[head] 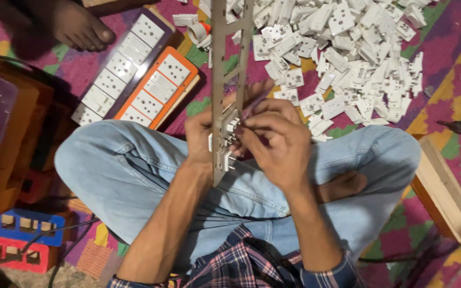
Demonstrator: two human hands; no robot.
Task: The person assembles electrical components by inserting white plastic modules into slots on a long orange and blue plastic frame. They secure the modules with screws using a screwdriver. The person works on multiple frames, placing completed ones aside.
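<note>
Slotted frame [225, 64] upright, gripped between both hands

Floor covered by woven mat [457, 80], magenta, green, yellow blocks; wooden box [444, 192] at right edge; orange-brown furniture [6, 154] at left; red and blue plastic trays [20, 240] lower left; light dim, warm, shadows at left.

Dim indoor light, dark shadowed left edge, soft overall focus.
</note>
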